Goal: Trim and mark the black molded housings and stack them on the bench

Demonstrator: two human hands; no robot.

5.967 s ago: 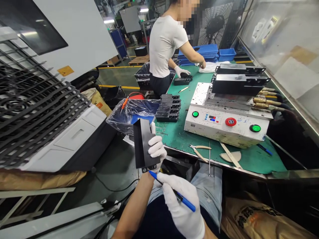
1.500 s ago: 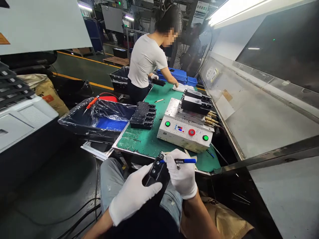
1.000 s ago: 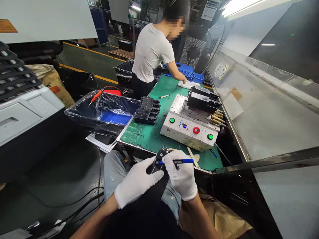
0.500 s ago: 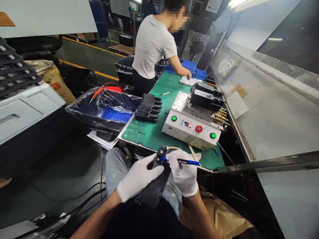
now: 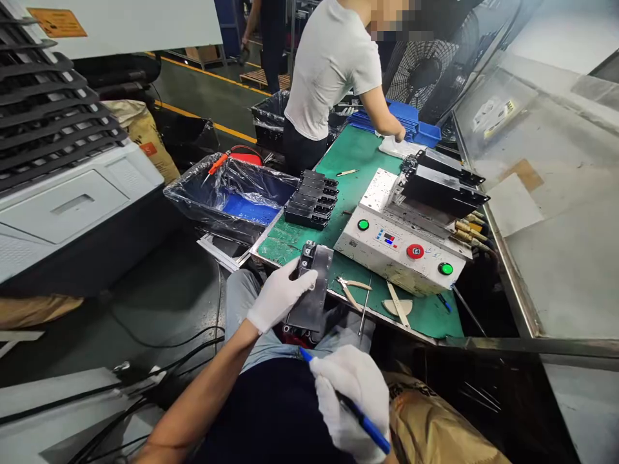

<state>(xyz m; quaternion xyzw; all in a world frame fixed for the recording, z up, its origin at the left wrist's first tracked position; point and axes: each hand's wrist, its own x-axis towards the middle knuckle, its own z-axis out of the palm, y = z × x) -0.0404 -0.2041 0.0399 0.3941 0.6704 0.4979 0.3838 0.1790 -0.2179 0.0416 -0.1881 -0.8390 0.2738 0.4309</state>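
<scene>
Both grips were closed: your left grip (image 5: 279, 298) clasped the black plate (image 5: 315, 293) at the bench's (image 5: 355, 151) near edge; your right grip (image 5: 353, 394) held a blue pen (image 5: 370, 430) just below it.

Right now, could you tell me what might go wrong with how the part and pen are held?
The left hand grips the part by one edge in mid-air, so it could slip and fall. The pen in the right hand has its tip close to the part and might mark it.
</scene>
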